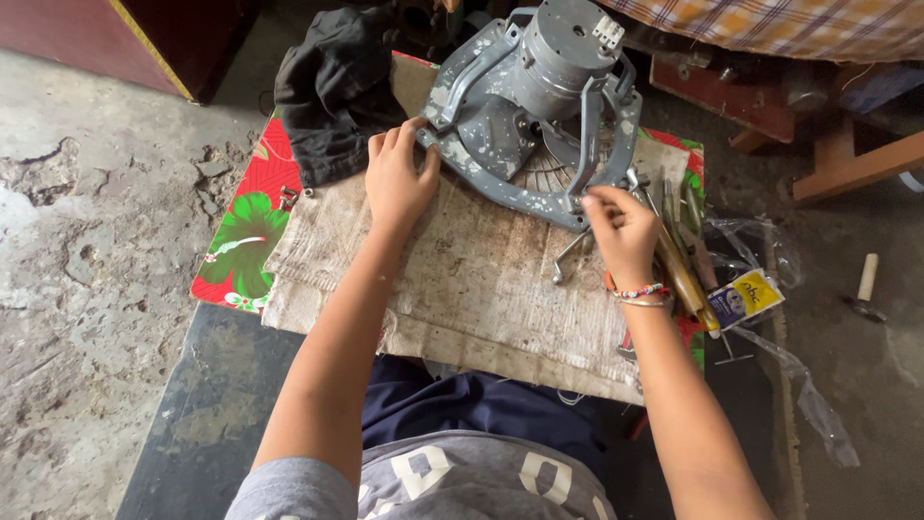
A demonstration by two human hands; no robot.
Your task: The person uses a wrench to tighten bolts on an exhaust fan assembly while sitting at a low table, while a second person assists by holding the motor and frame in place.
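A grey, paint-speckled fan motor frame (535, 106) with a round motor housing on top lies on a dirty cloth (462, 270) over a low table. My left hand (398, 178) grips the frame's left corner. At the frame's near right corner, the fingers of my right hand (621, 229) pinch together on something small; I cannot make out what. Beaded bracelets circle my right wrist. A metal wrench (569, 258) lies on the cloth just left of my right hand.
A dark cloth (332, 87) is bunched at the table's back left. Screwdrivers and other tools (681, 265) lie along the right edge beside a small yellow packet (747, 299) and clear plastic. A hammer (864, 289) lies on the concrete floor at right.
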